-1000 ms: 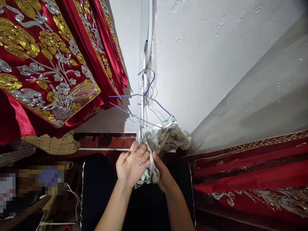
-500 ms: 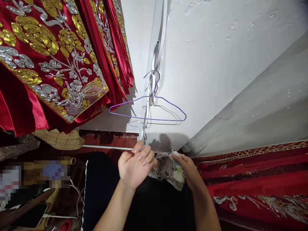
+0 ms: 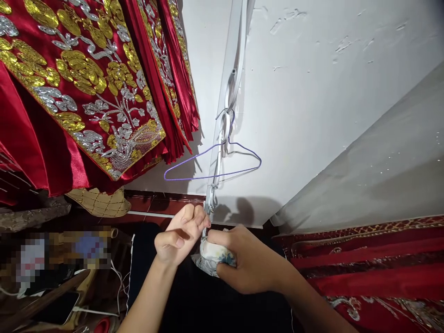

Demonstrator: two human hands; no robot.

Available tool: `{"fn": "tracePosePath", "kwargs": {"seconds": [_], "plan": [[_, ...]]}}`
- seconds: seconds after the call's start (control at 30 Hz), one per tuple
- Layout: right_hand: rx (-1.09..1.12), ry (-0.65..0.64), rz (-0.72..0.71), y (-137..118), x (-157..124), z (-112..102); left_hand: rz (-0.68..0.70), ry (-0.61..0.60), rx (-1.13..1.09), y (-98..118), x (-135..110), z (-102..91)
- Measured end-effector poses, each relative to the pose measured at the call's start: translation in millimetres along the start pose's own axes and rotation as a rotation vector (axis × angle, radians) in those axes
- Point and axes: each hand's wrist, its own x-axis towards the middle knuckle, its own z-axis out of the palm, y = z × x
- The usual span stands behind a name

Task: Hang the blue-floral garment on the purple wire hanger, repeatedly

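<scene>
My right hand (image 3: 248, 261) pinches a bunched piece of cloth (image 3: 215, 253), thumb below and fingers above. The cloth is white and grey with a blue and yellow floral print. Part of it is hidden behind my fingers. My left hand (image 3: 183, 233) is just to its left, palm up, with the fingers half curled and the thumb apart from them. Nothing shows in its palm. Above both hands, a purple wire hanger (image 3: 213, 177) hangs from a ring on a pale strap (image 3: 219, 152) by the wall.
Red garments with gold and silver sequins (image 3: 79, 69) hang at the upper left. More red embroidered fabric (image 3: 374, 273) lies at the right, under a sheer grey drape (image 3: 381, 171). At the lower left are a phone (image 3: 57, 309) on a white cable and a beige quilted item (image 3: 100, 202).
My right hand has moved left with the cloth and turned its back upward. The left hand has shifted left, and its thumb now lies across the palm. The view has tilted slightly.
</scene>
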Motion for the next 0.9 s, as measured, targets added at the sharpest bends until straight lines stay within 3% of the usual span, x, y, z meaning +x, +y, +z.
{"fn": "tracePosePath", "kwargs": {"seconds": [0.27, 0.4, 0.57, 0.67, 0.77, 0.9], "plan": [[0.118, 0.262, -0.225, 2.7, 13.2, -33.7, -0.119, -0.146, 0.068, 4.2, 11.4, -3.8], [0.175, 0.452, -0.232, 18.4, 24.4, -44.7, -0.205, -0.187, 0.564, 0.6, 17.5, -12.1], [-0.044, 0.578, 0.058, 54.7, 44.6, -50.4, -0.157, -0.094, 1.600, 15.8, 33.1, -28.3], [-0.255, 0.643, 0.249, 93.1, 61.5, -45.5, -0.404, -0.205, 2.047, 30.5, 39.8, -44.5], [-0.342, 0.630, 0.382, 136.4, 72.1, -37.6, -0.691, -0.232, 2.282, 44.4, 33.7, -64.8], [-0.294, 0.600, 0.426, 170.3, 57.7, -24.0, -0.806, -0.183, 2.331, 59.9, 9.7, -88.7]]}}
